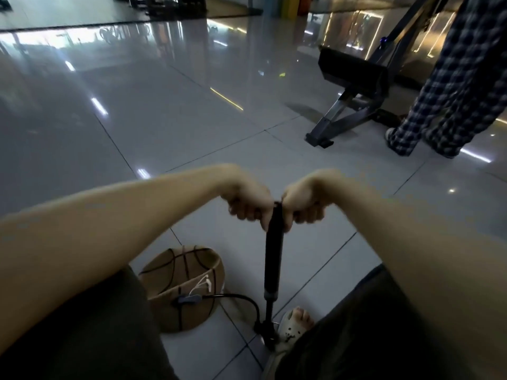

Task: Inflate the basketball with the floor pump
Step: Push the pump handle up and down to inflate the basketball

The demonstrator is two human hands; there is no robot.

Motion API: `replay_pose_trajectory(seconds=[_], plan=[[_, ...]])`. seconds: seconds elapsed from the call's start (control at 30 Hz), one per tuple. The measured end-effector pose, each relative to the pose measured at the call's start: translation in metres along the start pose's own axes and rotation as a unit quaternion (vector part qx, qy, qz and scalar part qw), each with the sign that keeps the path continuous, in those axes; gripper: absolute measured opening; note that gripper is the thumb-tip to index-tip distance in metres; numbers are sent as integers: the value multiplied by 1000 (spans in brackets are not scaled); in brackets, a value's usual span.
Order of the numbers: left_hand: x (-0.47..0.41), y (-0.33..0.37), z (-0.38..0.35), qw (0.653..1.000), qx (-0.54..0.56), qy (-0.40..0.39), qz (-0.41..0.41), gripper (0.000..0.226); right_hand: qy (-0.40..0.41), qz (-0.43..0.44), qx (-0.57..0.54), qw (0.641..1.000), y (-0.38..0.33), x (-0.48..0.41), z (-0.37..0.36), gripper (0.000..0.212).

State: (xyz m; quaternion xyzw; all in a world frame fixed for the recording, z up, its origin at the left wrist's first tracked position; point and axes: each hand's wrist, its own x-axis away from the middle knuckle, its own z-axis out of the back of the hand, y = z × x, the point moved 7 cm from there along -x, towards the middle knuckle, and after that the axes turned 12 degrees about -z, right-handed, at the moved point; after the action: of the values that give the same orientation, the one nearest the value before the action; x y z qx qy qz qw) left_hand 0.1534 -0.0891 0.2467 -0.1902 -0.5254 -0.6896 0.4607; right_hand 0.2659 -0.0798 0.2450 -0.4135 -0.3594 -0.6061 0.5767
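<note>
Both forearms reach to the floor pump (273, 250), left hand (248, 200) and right hand (303, 202) each clenched round its handle (277, 205); a good stroke goes straight down, base (267, 329) kept steady beside the sandalled foot (295, 323), since its hose (241, 298) runs to the sagging basketball (181, 272) lying just left.

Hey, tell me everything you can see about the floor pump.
The floor pump is slim and black, standing nearly upright on the tiled floor. The left hand and right hand grip its handle at the top. A thinner tube runs down to the base, which sits by a sandalled foot. Its black hose curves left to the sagging basketball.
</note>
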Motion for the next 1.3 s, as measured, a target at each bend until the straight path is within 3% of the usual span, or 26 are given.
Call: replay_pose_trajectory(seconds=[0.13, 0.27, 0.4, 0.63, 0.77, 1.0, 1.17, 1.3], plan=[[7, 13, 25, 1000, -17, 3, -15, 38, 2, 21, -16, 1000, -1, 17, 24, 36], [-51, -31, -26, 999, -16, -45, 23, 38, 13, -6, 24, 1000, 6, -52, -29, 20], [-93, -57, -71, 999, 1, -45, 10, 31, -5, 6, -16, 1000, 17, -100, -73, 7], [-94, -61, -108, 998, -33, -53, 15, 28, 23, -19, 38, 999, 21, -111, -111, 16], [-59, -41, -81, 997, -26, -63, 38, 38, -23, -30, 50, 998, 14, -69, -80, 15], [22, 7, 33, 999, 20, 22, -22, 44, 18, 28, -5, 999, -16, 35, 34, 19], [-31, -22, 1, 1000, 5, -14, -2, 42, 19, -3, 21, 1000, -3, -25, 0, 34], [-85, -51, -41, 999, 12, -30, -2, 37, 22, 0, 1, 1000, 8, -88, -41, 12]])
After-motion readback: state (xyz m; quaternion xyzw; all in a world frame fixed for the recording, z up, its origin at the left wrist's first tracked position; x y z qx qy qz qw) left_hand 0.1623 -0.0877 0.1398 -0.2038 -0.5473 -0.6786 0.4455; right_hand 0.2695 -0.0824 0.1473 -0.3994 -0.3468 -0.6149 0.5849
